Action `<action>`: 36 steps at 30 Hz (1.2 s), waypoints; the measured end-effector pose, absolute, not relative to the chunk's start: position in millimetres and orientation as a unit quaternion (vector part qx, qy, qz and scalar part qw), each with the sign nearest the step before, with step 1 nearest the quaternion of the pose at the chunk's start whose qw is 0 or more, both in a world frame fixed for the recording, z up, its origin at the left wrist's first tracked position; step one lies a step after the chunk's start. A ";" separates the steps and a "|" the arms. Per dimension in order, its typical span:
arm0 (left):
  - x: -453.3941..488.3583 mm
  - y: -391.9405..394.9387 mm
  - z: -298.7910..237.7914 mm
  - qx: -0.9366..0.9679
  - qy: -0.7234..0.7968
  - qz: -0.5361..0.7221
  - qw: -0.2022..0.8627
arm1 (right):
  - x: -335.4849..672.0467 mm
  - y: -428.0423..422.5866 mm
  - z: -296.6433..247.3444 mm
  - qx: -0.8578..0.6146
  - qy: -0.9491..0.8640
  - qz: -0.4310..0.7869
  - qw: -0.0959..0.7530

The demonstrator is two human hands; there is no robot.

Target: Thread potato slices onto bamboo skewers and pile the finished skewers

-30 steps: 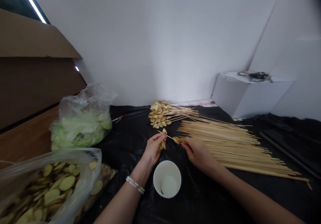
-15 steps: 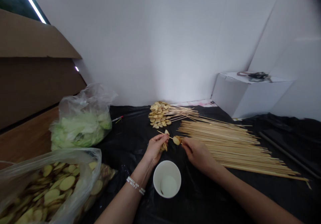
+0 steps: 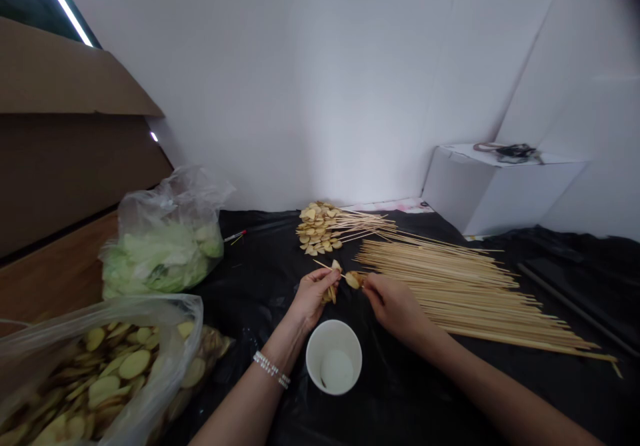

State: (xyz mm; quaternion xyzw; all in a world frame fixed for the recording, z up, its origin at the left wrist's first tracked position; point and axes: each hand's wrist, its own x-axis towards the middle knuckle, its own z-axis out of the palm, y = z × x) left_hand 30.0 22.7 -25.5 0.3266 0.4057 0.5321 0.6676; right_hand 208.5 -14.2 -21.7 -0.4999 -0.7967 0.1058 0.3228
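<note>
My left hand (image 3: 314, 294) is closed on several potato slices (image 3: 330, 293), and a thin wooden skewer (image 3: 321, 264) passes through the slice at its fingertips. My right hand (image 3: 393, 299) grips the same skewer further right, beside a slice threaded on it (image 3: 354, 279). Just below the hands stands a white paper cup (image 3: 333, 393), seen from above. Beyond them lies a pile of threaded potato skewers (image 3: 317, 226), their sticks pointing right. Bare wooden skewers (image 3: 450, 286) are spread out to the right, partly behind my right hand.
Potato slices fill an open plastic bag (image 3: 187, 326) at the lower left. Behind it is a clear bag of pale green leaves (image 3: 160, 259), with a pen (image 3: 235, 235) beside it. A white box (image 3: 500, 189) stands at the back right. Black sheeting (image 3: 260, 259) covers the table.
The left hand and the slice at its fingertips have shifted slightly right along the skewer, towards the threaded slice. The right hand has barely moved.
</note>
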 end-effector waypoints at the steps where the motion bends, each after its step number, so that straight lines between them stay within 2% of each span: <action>1: 30.0 22.9 -25.9 0.328 0.406 0.531 0.668 | 208.6 -14.3 -22.4 -0.500 -0.800 0.097 0.318; 8: 28.4 24.5 -29.1 0.341 0.404 0.526 0.667 | 209.9 -12.1 -23.9 -0.496 -0.797 0.116 0.324; 16: 28.7 22.7 -25.3 0.352 0.409 0.515 0.666 | 209.4 -11.4 -16.2 -0.504 -0.755 0.243 0.341; 23: 29.0 22.7 -25.6 0.358 0.397 0.519 0.668 | 208.0 -9.8 -21.2 -0.489 -0.771 0.193 0.358; 36: 28.6 22.2 -25.1 0.385 0.406 0.491 0.668 | 208.9 -9.1 -22.4 -0.479 -0.778 0.193 0.357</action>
